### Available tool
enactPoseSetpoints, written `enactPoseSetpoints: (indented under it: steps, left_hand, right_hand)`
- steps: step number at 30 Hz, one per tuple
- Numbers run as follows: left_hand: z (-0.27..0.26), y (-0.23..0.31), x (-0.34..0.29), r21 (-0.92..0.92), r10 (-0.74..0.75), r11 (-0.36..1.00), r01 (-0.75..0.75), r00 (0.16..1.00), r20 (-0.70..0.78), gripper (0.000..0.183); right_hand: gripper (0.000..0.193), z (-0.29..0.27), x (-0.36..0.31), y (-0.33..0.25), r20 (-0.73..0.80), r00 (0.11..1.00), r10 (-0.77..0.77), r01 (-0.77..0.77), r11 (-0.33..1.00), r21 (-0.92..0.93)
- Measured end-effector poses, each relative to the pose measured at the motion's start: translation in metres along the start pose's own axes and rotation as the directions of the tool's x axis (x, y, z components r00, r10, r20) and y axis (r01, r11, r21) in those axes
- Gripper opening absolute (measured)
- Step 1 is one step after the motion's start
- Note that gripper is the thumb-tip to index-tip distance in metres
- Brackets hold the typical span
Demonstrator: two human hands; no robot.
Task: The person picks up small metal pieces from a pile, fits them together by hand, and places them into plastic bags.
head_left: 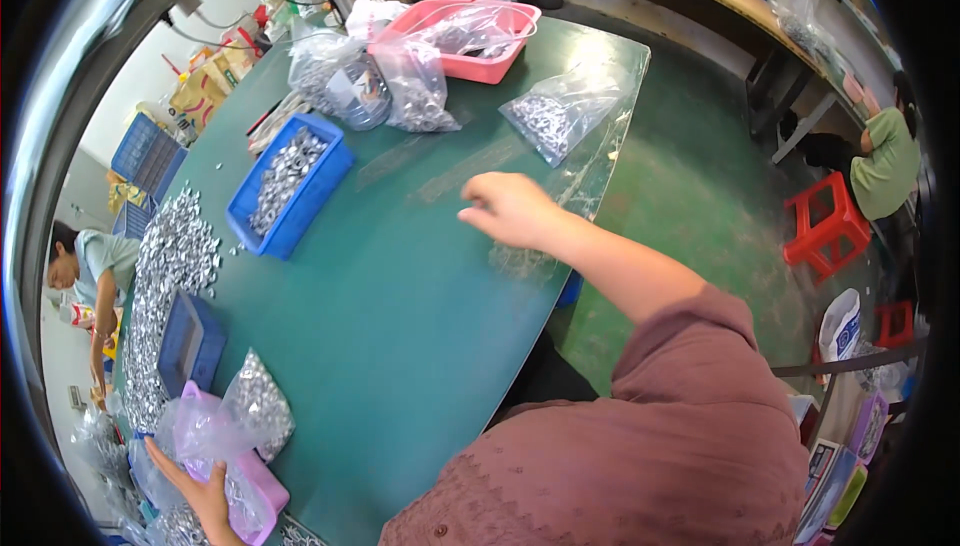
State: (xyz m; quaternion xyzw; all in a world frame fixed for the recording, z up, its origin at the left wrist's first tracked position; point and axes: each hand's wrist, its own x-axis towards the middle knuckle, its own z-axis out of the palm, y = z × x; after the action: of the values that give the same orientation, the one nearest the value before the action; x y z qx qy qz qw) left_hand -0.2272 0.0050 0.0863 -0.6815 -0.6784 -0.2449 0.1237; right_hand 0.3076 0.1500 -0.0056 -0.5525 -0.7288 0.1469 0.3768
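My left hand (205,498) is at the lower left, its fingers stretched and thumb apart, against clear plastic bags (205,433) that lie over a pink-purple tray (265,491). Beside that tray leans a clear bag of small metal parts (262,406). Over the right part of the green table (420,316) hovers my right hand (512,208), fingers loosely bent and the thumb a little apart from the index finger; nothing shows between them. Closest to it, toward the far right corner, lies another clear bag of small metal parts (545,121).
A blue bin of metal parts (330,181) stands left of centre. Loose parts (170,266) heap along the left edge beside a blue-grey tray (190,346). Far back are filled bags (415,86) and a pink basin (480,66). Co-workers sit left and right; a red stool (830,231) stands right.
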Motion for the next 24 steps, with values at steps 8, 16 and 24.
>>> enactPoseSetpoints:
  steps: [8, 16, 24]
  left_hand:
    - [0.033, -0.011, 0.045, -0.349, -0.247, 0.863, 0.366, 0.907, 0.341, 0.025]
    - [0.000, 0.030, 0.035, -0.160, -0.241, 0.955, 0.249, 0.968, 0.065, 0.009]
    - [-0.032, 0.065, 0.060, -0.785, -0.434, 0.585, 0.201, 0.896, -0.094, 0.009]
  right_hand:
    - [0.044, -0.111, -0.032, 0.137, -0.272, 0.666, 0.694, -0.456, 0.668, 0.588]
    - [0.047, -0.107, 0.011, 0.164, -0.110, 0.696, 0.710, -0.518, 0.602, 0.608]
    - [0.023, -0.102, 0.004, 0.216, -0.139, 0.766, 0.627, -0.381, 0.617, 0.688]
